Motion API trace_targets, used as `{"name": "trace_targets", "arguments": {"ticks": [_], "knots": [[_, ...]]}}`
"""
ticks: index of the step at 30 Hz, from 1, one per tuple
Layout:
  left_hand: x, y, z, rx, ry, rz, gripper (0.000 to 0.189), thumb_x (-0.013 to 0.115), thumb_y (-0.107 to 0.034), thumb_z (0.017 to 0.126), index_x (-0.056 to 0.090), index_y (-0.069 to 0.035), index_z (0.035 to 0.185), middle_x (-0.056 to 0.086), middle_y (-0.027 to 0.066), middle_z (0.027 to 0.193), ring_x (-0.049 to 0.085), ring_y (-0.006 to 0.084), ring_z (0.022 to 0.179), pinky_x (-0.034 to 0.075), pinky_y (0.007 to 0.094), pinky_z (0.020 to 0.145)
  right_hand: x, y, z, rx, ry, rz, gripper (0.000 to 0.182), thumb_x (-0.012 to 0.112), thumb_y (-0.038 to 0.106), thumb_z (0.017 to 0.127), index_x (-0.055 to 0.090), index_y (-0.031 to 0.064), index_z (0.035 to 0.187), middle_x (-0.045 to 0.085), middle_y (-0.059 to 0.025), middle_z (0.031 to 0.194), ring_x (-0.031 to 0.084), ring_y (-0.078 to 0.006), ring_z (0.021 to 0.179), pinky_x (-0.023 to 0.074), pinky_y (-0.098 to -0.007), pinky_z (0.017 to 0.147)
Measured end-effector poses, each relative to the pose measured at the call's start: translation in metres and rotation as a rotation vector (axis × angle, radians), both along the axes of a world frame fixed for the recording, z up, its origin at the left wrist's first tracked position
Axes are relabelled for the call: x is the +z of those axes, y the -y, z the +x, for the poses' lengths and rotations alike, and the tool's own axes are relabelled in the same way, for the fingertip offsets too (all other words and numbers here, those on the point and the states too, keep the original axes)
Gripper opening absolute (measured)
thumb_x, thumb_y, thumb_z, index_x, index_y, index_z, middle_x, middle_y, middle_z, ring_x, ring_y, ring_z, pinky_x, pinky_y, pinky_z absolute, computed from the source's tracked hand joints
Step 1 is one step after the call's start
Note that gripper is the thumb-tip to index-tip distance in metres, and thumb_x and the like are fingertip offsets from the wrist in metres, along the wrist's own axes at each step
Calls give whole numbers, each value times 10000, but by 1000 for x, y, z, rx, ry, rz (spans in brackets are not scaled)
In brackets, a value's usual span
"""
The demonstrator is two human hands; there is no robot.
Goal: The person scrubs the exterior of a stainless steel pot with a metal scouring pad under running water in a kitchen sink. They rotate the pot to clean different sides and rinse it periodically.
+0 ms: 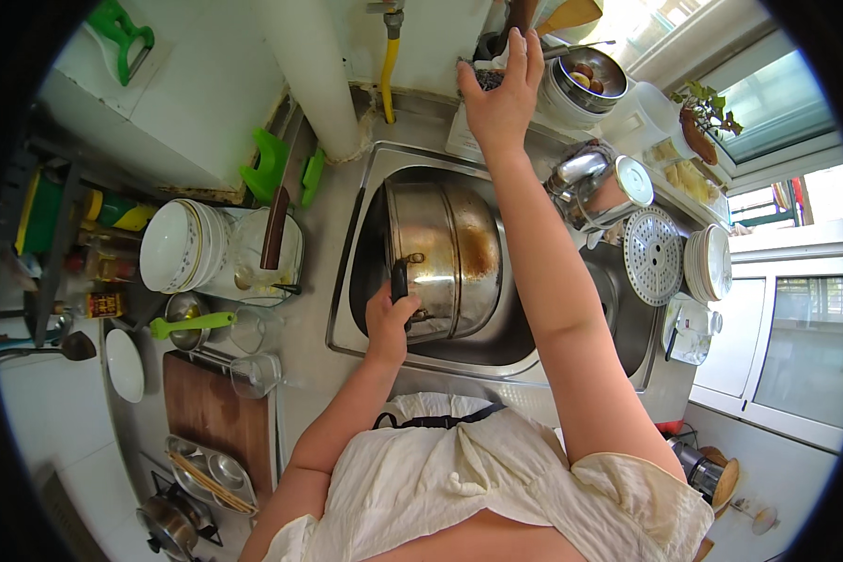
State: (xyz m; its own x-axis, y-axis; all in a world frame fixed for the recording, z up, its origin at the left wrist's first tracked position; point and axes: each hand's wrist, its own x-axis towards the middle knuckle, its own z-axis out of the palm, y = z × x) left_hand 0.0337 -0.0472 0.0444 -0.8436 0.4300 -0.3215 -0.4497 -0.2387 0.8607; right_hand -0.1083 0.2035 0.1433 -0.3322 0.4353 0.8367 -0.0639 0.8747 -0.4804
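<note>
A large stainless-steel pot (474,242) with brown stains lies tilted on its side in the left sink basin (464,355). My left hand (390,319) grips its black side handle. Beyond the sink, my right hand (502,105) is raised with its fingers spread, beside a grey scouring pad (483,79) near the back wall. Whether its fingertips touch the pad cannot be told. Close to that hand is a metal bowl (608,70) holding several small round items, set on stacked bowls. My right forearm hides part of the basin's right side.
Left of the sink stand stacked white bowls (183,246), a brown-handled knife (275,228) and a wooden cutting board (218,414). To the right are a glass jug (597,190), a perforated steamer plate (653,256) and stacked plates (708,263). A yellow hose (390,77) rises behind.
</note>
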Motion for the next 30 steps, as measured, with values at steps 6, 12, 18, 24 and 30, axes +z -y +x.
{"name": "trace_targets", "arguments": {"ticks": [6,12,18,24,30], "knots": [[4,0,5,-20,2,9,184,628,-135,725,547,-21,846,513,-14,768,463,74,708,376,222,646,-1,-3,-8,-9,-10,-23,529,717,155,701,510,13,1166,467,-178,1276,492,-358,1152,450,-396,917],[2,-2,6,-36,-14,6,167,630,-101,712,527,-24,819,504,-14,755,453,62,714,366,220,629,1,0,-9,-56,-38,-4,433,707,138,697,555,7,1080,522,-166,1203,544,-341,1082,467,-382,889],[-4,-2,5,-28,-20,10,165,632,-118,708,530,-31,804,492,-17,737,436,60,683,351,223,601,-2,-5,-10,-73,-45,-2,383,705,149,698,580,9,1032,542,-160,1175,562,-334,1054,478,-378,867],[1,-8,3,33,6,31,151,625,-137,712,534,-31,772,474,-24,686,430,66,648,344,226,586,-5,-6,-10,-86,-26,22,384,703,153,699,577,9,1032,545,-156,1172,563,-331,1050,482,-375,859],[-1,-7,2,15,-15,20,173,624,-162,714,542,-27,783,488,-15,697,441,74,653,358,238,595,-3,-9,3,-71,-14,166,545,729,178,697,517,24,1174,481,-159,1257,575,-309,1008,492,-374,820]]}}
